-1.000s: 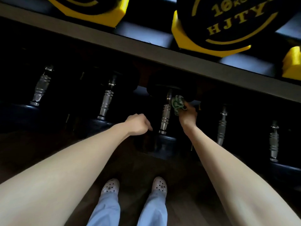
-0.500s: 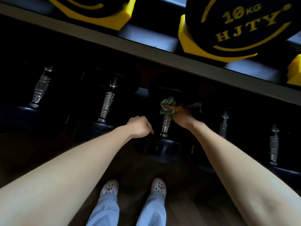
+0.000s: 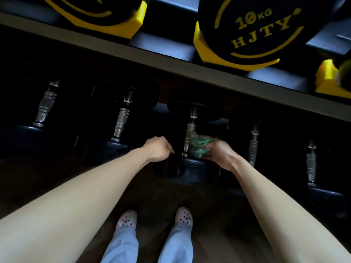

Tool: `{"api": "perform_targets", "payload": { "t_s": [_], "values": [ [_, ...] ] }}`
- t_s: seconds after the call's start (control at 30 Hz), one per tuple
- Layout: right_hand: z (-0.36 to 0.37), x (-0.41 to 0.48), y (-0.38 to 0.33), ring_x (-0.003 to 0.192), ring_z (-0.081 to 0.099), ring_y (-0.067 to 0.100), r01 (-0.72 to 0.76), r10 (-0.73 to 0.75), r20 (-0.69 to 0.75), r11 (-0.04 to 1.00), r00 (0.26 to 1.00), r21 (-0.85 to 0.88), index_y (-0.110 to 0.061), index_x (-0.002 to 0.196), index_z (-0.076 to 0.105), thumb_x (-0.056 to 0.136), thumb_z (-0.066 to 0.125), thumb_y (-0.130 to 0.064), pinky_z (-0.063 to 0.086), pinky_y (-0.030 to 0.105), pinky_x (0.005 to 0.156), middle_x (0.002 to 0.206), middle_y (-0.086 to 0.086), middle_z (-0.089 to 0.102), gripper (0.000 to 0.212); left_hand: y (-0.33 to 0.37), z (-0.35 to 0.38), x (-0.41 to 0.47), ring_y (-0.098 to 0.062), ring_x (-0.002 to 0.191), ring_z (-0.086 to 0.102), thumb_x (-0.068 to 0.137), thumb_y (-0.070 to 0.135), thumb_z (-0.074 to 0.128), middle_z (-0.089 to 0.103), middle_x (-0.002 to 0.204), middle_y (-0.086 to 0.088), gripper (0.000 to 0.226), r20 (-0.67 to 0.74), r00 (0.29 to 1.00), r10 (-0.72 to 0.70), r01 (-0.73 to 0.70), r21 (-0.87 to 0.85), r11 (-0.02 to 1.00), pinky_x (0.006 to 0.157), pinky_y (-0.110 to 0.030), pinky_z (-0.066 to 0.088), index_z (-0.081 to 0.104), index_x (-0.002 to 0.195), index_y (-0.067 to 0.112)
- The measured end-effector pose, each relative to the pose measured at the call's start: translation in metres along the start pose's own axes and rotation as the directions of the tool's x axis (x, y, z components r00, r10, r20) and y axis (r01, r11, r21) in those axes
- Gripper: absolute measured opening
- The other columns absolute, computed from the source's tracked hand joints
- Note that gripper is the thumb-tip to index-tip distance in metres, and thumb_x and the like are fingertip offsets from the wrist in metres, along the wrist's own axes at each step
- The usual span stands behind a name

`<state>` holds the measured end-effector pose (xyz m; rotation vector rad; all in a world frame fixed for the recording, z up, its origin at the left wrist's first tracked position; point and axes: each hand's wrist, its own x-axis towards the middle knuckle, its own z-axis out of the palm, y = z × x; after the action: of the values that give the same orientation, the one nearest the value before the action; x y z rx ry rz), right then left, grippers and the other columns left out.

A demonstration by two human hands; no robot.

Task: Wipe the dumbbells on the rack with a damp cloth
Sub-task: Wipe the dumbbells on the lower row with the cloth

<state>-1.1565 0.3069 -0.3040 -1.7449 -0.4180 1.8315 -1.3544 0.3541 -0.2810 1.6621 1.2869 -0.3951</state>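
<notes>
Dim dumbbell rack (image 3: 133,52), lower tier | right hand (image 3: 218,153) fingers clamped on green cloth (image 3: 198,147), touching dumbbell handle (image 3: 190,135) from its right | handle points away | left hand (image 3: 157,149) curled, grip unclear

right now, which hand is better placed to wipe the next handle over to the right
Right. The right hand holds the green cloth at the middle dumbbell handle, and the next handle lies just beyond it on that side. The left hand is curled, without a cloth, on the other side.
</notes>
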Motion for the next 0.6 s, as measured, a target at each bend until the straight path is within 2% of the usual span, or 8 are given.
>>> {"api": "perform_targets", "payload": {
  "t_s": [0.07,0.17,0.23,0.27,0.33,0.4,0.5,0.6],
  "values": [
    [-0.009,-0.006,0.002,0.085,0.067,0.026,-0.046,0.049,0.003,0.926,0.999,0.375,-0.003,0.121,0.049,0.095,0.028,-0.001,0.055,0.035,0.072,0.103,0.017,0.066,0.033,0.001,0.000,-0.001,-0.022,0.133,0.041,0.089,-0.005,0.032,0.052,0.139,-0.003,0.050,0.001,1.000,-0.016,0.016,-0.029,0.999,0.106,-0.025,0.036,0.063,0.122,0.018],
    [-0.008,-0.016,0.007,0.082,0.070,0.029,-0.066,0.035,0.063,0.791,0.997,0.608,0.004,0.129,0.044,0.088,0.033,-0.005,0.057,0.030,0.057,0.113,0.024,0.064,0.043,0.003,0.000,0.000,-0.022,0.130,0.044,0.090,-0.003,0.035,0.054,0.135,-0.005,0.046,0.020,0.998,-0.058,0.060,-0.104,0.993,0.106,-0.027,0.038,0.064,0.120,0.016],
    [-0.003,-0.023,0.010,0.083,0.069,0.032,-0.086,-0.005,0.138,0.762,0.990,0.642,0.008,0.128,0.045,0.076,0.037,-0.005,0.055,0.027,0.053,0.122,0.032,0.056,0.054,0.007,-0.002,0.002,-0.021,0.123,0.050,0.089,-0.003,0.042,0.058,0.128,-0.006,0.040,0.030,0.997,-0.077,0.081,-0.230,0.970,0.101,-0.027,0.041,0.064,0.118,0.013],
    [-0.002,-0.027,0.010,0.080,0.070,0.032,-0.103,-0.018,0.179,0.760,0.984,0.642,0.007,0.122,0.048,0.073,0.036,-0.005,0.054,0.026,0.051,0.114,0.035,0.059,0.051,0.010,-0.002,0.003,-0.019,0.118,0.052,0.089,-0.002,0.045,0.060,0.122,-0.004,0.037,0.022,0.996,-0.081,0.084,-0.320,0.944,0.097,-0.026,0.042,0.064,0.119,0.011],
    [0.001,-0.034,0.008,0.077,0.071,0.034,-0.128,-0.029,0.235,0.773,0.972,0.621,0.005,0.112,0.051,0.072,0.033,-0.004,0.055,0.028,0.051,0.097,0.033,0.065,0.045,0.018,-0.004,0.002,-0.018,0.113,0.055,0.091,0.002,0.049,0.062,0.115,-0.002,0.035,0.037,0.995,-0.094,0.099,-0.541,0.835,0.093,-0.027,0.040,0.059,0.122,0.013],
    [0.001,-0.038,0.006,0.080,0.071,0.034,-0.139,-0.033,0.263,0.783,0.964,0.606,0.003,0.112,0.052,0.071,0.038,-0.003,0.056,0.031,0.052,0.094,0.029,0.068,0.044,0.025,-0.003,0.001,-0.019,0.112,0.056,0.094,0.006,0.046,0.063,0.112,-0.001,0.035,0.111,0.993,-0.048,0.113,-0.711,0.694,0.097,-0.031,0.040,0.055,0.126,0.017],
    [-0.004,-0.037,0.004,0.078,0.072,0.027,-0.136,-0.015,0.246,0.802,0.969,0.582,0.001,0.114,0.052,0.064,0.054,-0.005,0.058,0.034,0.057,0.095,0.021,0.070,0.051,0.034,-0.001,-0.003,-0.022,0.111,0.060,0.096,0.008,0.045,0.065,0.116,-0.004,0.032,0.198,0.977,0.076,0.105,-0.764,0.636,0.095,-0.033,0.043,0.054,0.125,0.017],
    [-0.010,-0.032,0.007,0.081,0.072,0.023,-0.088,0.011,0.160,0.871,0.987,0.484,-0.002,0.123,0.051,0.080,0.047,-0.003,0.059,0.035,0.066,0.101,0.015,0.070,0.043,0.041,0.001,-0.003,-0.025,0.100,0.065,0.094,0.003,0.050,0.064,0.113,-0.012,0.026,0.189,0.979,0.075,0.116,-0.823,0.557,0.078,-0.032,0.055,0.052,0.117,0.013]
  ]
}}
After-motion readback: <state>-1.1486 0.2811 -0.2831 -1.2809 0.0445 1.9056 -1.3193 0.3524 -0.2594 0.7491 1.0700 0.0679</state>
